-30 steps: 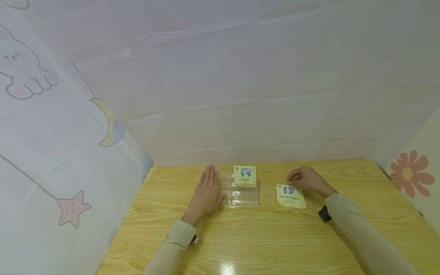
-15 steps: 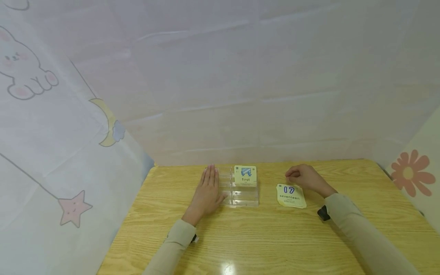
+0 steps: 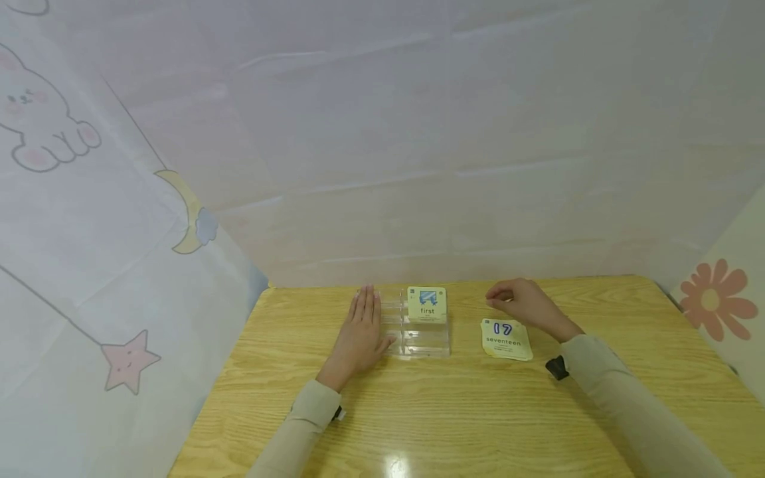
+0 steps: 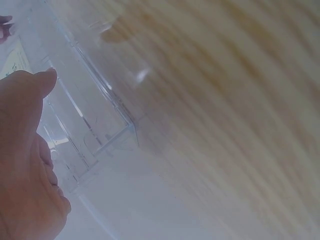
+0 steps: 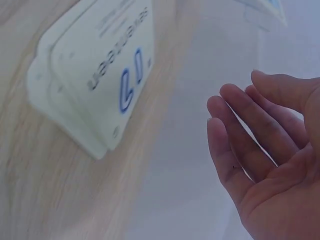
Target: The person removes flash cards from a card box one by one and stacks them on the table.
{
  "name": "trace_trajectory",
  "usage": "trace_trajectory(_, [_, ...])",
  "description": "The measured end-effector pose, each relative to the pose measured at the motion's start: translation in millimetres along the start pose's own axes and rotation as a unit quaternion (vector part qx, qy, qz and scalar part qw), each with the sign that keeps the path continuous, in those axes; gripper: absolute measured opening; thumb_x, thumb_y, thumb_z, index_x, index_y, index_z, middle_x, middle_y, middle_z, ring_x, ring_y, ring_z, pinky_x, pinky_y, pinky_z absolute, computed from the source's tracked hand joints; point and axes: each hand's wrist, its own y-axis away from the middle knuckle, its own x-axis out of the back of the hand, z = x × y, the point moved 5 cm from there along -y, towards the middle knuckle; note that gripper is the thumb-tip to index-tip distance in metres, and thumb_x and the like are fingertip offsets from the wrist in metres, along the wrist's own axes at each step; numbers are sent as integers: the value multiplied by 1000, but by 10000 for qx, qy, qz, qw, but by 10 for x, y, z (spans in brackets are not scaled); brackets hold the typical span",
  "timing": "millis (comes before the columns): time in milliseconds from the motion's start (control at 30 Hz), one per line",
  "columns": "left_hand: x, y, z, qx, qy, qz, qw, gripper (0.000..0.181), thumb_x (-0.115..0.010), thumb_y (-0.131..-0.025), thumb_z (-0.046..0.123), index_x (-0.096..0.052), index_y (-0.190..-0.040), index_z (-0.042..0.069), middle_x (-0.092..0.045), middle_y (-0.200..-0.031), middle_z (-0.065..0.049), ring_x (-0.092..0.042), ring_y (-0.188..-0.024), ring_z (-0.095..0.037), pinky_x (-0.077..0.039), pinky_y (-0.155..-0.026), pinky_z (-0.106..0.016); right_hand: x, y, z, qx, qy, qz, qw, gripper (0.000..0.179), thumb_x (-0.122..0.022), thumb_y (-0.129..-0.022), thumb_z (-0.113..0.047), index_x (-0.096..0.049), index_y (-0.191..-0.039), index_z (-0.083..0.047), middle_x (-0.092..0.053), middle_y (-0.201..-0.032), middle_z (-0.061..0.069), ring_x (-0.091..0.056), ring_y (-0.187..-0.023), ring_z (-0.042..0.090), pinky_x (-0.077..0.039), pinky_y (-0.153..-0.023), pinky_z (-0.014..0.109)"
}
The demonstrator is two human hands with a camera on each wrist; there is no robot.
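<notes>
My left hand (image 3: 360,335) lies with straight fingers over the left side of a clear plastic card rack (image 3: 425,340), its thumb pointing right; the left wrist view shows the rack's clear edge (image 4: 112,137) beside that hand (image 4: 22,150). A yellow card reading "first" (image 3: 427,305) sits in the rack's upper right part. To the right of the rack lies a stack of cards (image 3: 506,340) with "seventeen" on top. Just behind the stack hovers my right hand (image 3: 528,307), fingers loosely bent and holding nothing. The right wrist view shows this hand (image 5: 270,145) apart from the stack (image 5: 100,75).
Everything rests on a wooden table (image 3: 466,411), whose far edge meets a pale cloth backdrop (image 3: 388,166). More printed cloth (image 3: 72,279) hangs at the left. A dark wrist device (image 3: 558,368) shows under my right sleeve (image 3: 621,392).
My right hand has lifted off the top edge of the card stack and shifted slightly left and away. The left hand, rack and cards look unmoved.
</notes>
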Motion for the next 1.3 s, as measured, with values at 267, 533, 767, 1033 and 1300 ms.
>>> trace_trajectory(267, [15, 2, -2, -18, 82, -6, 10000, 97, -41, -108, 61, -4, -165, -8, 6, -174, -29, -2, -166, -42, -9, -137, -51, 15, 12, -374, 208, 24, 70, 9998, 30, -66, -104, -20, -72, -129, -4, -76, -125, 18, -75, -113, 36, -63, -94, 53])
trace_trajectory(533, [33, 5, -12, 9, 41, -83, 10000, 97, -40, -108, 62, -2, -165, -7, 6, -174, -28, -3, -166, -42, -9, -137, -51, 15, -26, -540, 279, 117, 60, 9995, 39, -66, -104, -21, -67, -139, -3, -70, -136, 22, -74, -117, 38, -63, -95, 52])
trace_trajectory(767, [36, 4, -11, 6, 29, -19, 10000, 97, -42, -108, 61, -6, -165, -8, 0, -175, -29, -6, -166, -42, -11, -137, -51, 4, -57, -686, 361, 411, 85, 9985, 45, -68, -104, -27, -65, -141, -2, -67, -142, 23, -66, -126, 48, -56, -104, 62])
trace_trajectory(1033, [40, -1, -9, -6, 72, 14, 10000, 97, -43, -108, 61, -6, -165, -8, -5, -175, -30, -5, -166, -41, -12, -137, -51, -36, -92, -808, 530, 508, 39, 9973, 52, -69, -103, -28, -60, -148, -5, -60, -151, 22, -75, -105, 40, -54, -109, 61])
trace_trajectory(1300, [44, 3, -1, -38, 7, 19, 10000, 97, -42, -108, 61, -6, -165, -8, 3, -174, -29, -4, -166, -42, -12, -137, -52, -145, -105, -935, 908, 678, -70, 9935, 56, -70, -102, -25, -56, -151, -2, -68, -139, 25, -39, -40, 9, -57, -89, 41])
